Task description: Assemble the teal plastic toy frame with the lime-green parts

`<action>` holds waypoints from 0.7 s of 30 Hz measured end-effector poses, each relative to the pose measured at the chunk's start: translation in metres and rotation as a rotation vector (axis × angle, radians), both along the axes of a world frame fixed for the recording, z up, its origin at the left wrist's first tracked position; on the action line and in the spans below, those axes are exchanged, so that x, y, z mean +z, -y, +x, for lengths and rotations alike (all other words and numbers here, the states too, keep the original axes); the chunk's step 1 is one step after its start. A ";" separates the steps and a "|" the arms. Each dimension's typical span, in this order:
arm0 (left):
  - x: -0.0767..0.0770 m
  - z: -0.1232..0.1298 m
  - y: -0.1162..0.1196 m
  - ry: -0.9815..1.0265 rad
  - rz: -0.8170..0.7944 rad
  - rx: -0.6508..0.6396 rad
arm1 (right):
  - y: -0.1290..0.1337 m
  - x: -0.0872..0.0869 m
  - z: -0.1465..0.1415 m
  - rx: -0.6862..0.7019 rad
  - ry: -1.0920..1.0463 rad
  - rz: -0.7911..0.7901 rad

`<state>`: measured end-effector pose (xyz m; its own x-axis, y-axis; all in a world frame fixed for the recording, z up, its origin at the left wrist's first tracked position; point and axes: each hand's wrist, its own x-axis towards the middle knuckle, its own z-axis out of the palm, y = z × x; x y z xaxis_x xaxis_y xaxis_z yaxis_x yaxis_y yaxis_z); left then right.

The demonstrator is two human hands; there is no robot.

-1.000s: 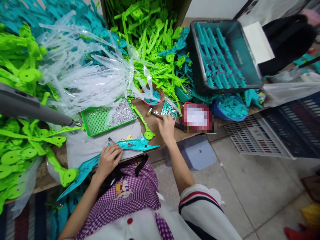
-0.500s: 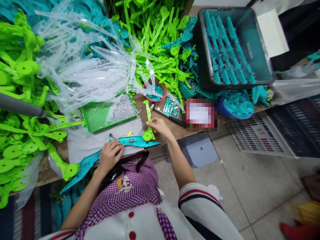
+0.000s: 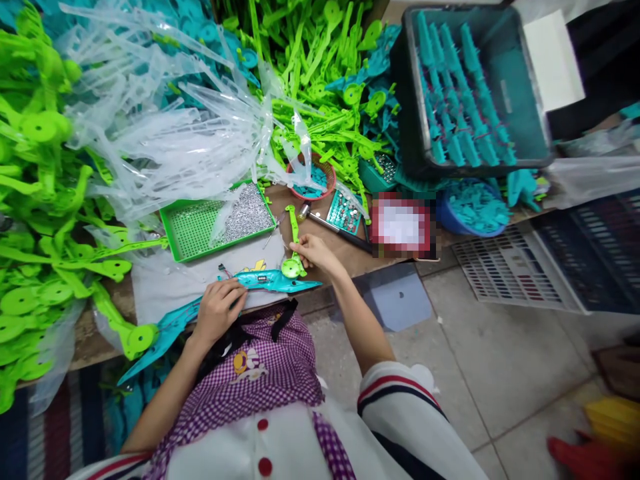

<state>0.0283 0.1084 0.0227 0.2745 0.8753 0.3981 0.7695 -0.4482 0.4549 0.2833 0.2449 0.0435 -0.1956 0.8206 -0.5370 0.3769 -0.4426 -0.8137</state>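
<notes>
A long teal plastic part (image 3: 273,281) lies along the table's front edge, with small metal pieces and thin wires on it. My left hand (image 3: 220,307) is closed over its middle, fingers curled on the teal part. Between thumb and fingers, my right hand (image 3: 313,253) pinches a lime green part (image 3: 294,233). The round end of that green part sits just over the teal part's right half; whether they touch is not clear. Under the teal part lies a white cloth (image 3: 170,280).
Behind are a green tray (image 3: 193,230) of small metal pieces, a hammer (image 3: 333,227), a red basket (image 3: 317,193) and heaped green parts (image 3: 320,80). Clear plastic pieces (image 3: 175,147) pile at left. A black bin (image 3: 523,87) and blue bowl (image 3: 457,223) stand at right.
The green part in my right hand has shifted slightly left and up over the teal part. My left hand has hardly moved.
</notes>
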 end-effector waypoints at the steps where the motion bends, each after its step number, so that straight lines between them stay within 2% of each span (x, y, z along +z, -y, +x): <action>1: 0.001 0.000 0.000 -0.005 0.008 -0.005 | 0.000 0.000 -0.001 0.002 -0.006 0.002; 6: 0.004 0.002 0.002 -0.024 0.021 -0.021 | 0.003 0.001 -0.001 0.060 0.026 -0.047; 9: 0.003 0.003 0.002 -0.018 0.020 -0.001 | 0.004 -0.001 0.001 0.086 0.104 -0.020; 12: 0.002 0.001 0.003 -0.021 -0.001 0.003 | 0.009 0.001 0.003 0.107 0.236 0.077; 15: 0.007 0.002 0.005 0.000 0.034 0.019 | 0.027 0.015 0.004 -0.007 0.351 0.283; 17: 0.016 0.005 0.004 0.028 0.061 0.033 | 0.047 0.027 -0.001 -0.056 0.264 0.423; 18: 0.021 0.007 0.003 0.042 0.061 0.031 | 0.058 0.034 -0.007 -0.019 0.155 0.466; 19: 0.026 0.010 0.000 0.053 0.054 0.021 | 0.068 0.039 -0.013 0.081 0.030 0.477; 21: 0.038 0.018 -0.009 0.068 0.021 -0.016 | 0.082 0.046 -0.025 0.279 -0.177 0.403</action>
<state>0.0462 0.1174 0.0605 0.2603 0.8622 0.4346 0.7298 -0.4704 0.4961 0.2582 0.1624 0.0894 -0.4957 0.8591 -0.1276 0.2766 0.0168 -0.9608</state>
